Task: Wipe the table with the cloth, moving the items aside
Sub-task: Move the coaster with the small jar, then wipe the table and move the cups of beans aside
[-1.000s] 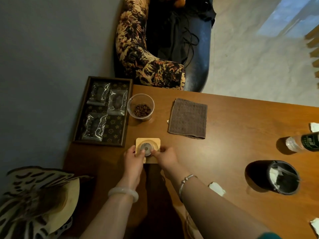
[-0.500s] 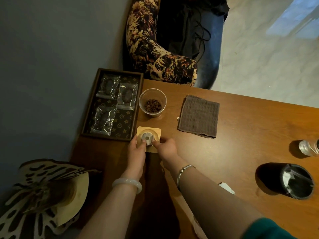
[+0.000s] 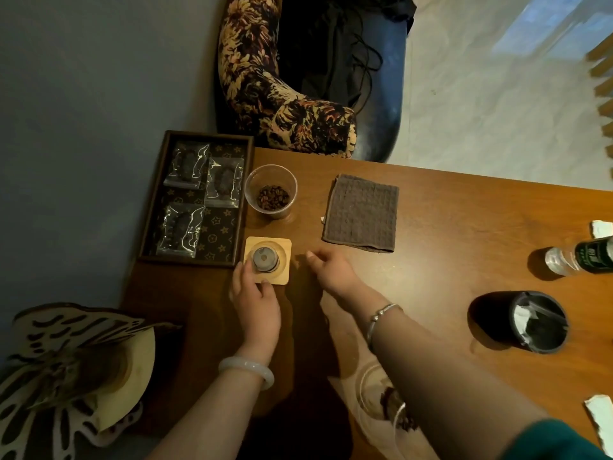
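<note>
A folded brown cloth lies flat on the wooden table, untouched. A small grey object stands on a light wooden coaster beside the dark tray. My left hand rests at the coaster's near left corner, its fingers touching the edge. My right hand hovers just right of the coaster, apart from it, fingers loosely curled and holding nothing. A clear cup of coffee beans stands behind the coaster.
The tray holds three clear packets. A black cylindrical bin, a lying bottle and paper scraps are at the right. A glass sits under my right forearm. A patterned lamp and an armchair flank the table.
My right hand has let go of the coaster and drawn away to the right. The coaster with the grey object now sits close to the tray. My left hand stays at its edge.
</note>
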A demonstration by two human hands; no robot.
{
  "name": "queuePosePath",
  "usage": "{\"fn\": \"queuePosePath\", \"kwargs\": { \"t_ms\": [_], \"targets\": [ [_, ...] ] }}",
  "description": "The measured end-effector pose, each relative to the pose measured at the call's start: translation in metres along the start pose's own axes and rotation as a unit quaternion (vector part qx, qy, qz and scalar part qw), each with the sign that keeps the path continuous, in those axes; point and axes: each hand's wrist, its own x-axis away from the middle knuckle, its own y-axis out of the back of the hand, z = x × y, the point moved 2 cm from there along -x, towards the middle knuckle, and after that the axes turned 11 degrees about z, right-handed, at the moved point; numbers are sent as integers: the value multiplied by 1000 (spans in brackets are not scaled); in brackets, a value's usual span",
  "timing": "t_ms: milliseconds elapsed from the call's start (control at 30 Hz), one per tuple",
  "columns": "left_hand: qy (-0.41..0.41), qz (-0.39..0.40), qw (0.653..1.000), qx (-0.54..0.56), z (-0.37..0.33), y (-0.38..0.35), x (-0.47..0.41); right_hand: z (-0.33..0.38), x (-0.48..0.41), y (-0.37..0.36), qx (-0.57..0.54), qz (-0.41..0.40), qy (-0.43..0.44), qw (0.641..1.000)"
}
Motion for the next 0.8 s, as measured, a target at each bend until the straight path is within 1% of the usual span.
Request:
{"fn": "queuePosePath", "kwargs": {
  "t_ms": [133,200,233,267,300,333,367,400,433,467,500,533,600,700,800],
  "targets": [
    [-38,-61,997,-28,-5,-3,29,-2,41,53,58,17,56,997],
    [-59,-68,995,-32,-8,-5,43,-14,61,78,87,21,59,994],
    [-72,-44,996,-39,-8,-9,49,-22,70,88,97,18,55,994],
    [-78,8,996,-46,-8,-15,55,-32,79,98,100,8,49,994],
    [-70,86,992,-55,-7,-23,61,-43,89,107,95,-10,43,995],
    [-47,181,980,-67,-7,-33,69,-54,98,113,87,-32,33,995],
    [-15,279,956,-86,-7,-42,78,-66,109,117,82,-51,18,995],
    [13,370,921,-117,-7,-52,90,-80,118,119,80,-63,-2,995],
    [28,446,882,-149,-6,-62,101,-95,128,118,89,-66,-26,993],
    [36,501,848,-169,-4,-71,113,-110,136,117,115,-60,-53,990],
    [41,534,826,-178,-2,-79,123,-124,146,114,148,-45,-78,985],
    [46,547,816,-182,-1,-84,132,-137,155,112,171,-27,-100,980],
    [47,546,816,-186,3,-92,141,-159,173,107,176,15,-140,974],
    [66,551,818,-149,8,-97,148,-176,194,101,129,52,-186,973],
    [84,548,824,-120,10,-99,154,-180,208,98,40,52,-205,977]
  ]
}}
